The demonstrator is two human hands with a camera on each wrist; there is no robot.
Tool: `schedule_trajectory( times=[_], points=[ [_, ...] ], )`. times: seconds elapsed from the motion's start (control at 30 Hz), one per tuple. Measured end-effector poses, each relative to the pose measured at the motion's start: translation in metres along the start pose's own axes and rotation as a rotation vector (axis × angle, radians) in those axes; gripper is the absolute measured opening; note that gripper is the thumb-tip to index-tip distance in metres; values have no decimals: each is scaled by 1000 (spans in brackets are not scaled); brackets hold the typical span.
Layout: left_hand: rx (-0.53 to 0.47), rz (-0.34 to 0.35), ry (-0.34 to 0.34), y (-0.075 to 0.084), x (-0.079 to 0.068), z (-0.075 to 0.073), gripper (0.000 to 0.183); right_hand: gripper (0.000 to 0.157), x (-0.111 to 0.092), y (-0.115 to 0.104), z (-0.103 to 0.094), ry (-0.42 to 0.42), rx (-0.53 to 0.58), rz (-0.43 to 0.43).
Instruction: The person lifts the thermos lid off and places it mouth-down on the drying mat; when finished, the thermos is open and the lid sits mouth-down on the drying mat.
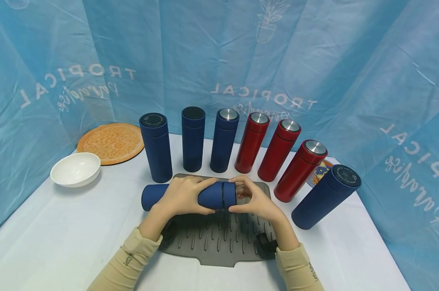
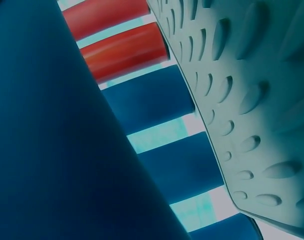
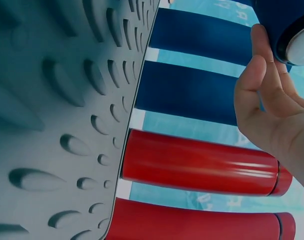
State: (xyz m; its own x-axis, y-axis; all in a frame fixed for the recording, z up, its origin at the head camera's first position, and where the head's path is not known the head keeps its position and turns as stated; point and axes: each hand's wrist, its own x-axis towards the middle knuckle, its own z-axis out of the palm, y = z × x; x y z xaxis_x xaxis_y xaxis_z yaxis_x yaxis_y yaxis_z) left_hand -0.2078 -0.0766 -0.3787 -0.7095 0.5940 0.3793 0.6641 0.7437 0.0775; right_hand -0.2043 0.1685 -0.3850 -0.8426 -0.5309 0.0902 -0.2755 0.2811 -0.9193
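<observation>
A blue thermos is held sideways above the grey ridged mat. My left hand grips its body from above, thumb on the near side. At the lid end, my right hand holds the rim between thumb and fingers. In the right wrist view, that hand's fingertips touch the lid end, whose silver top shows. The thermos body fills much of the left wrist view, where the left hand's fingers are hidden.
Behind the mat stand several thermoses in an arc: blue ones at left, red ones right of centre, another blue one far right. A white bowl and a round orange-brown mat lie left. A blue curtain surrounds the table.
</observation>
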Motion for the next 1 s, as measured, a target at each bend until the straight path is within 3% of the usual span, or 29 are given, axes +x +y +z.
schedule_trajectory(
  times=[0.2,0.4,0.53,0.63,0.8,1.0],
  points=[
    [-7,-21,1,0,-1,-2,80,72,1,-3,2,47,-19,51],
    [32,-9,16,0,-1,-2,81,50,3,-12,8,214,22,243],
    [57,1,25,0,-1,-1,80,46,4,-13,10,218,22,318],
    [66,1,22,1,-2,-1,81,47,3,-12,10,192,45,314],
    [65,6,37,1,-2,-2,81,50,1,-7,6,128,110,225],
    [71,17,41,0,-2,-3,81,56,-1,-4,-1,48,107,139]
  ],
)
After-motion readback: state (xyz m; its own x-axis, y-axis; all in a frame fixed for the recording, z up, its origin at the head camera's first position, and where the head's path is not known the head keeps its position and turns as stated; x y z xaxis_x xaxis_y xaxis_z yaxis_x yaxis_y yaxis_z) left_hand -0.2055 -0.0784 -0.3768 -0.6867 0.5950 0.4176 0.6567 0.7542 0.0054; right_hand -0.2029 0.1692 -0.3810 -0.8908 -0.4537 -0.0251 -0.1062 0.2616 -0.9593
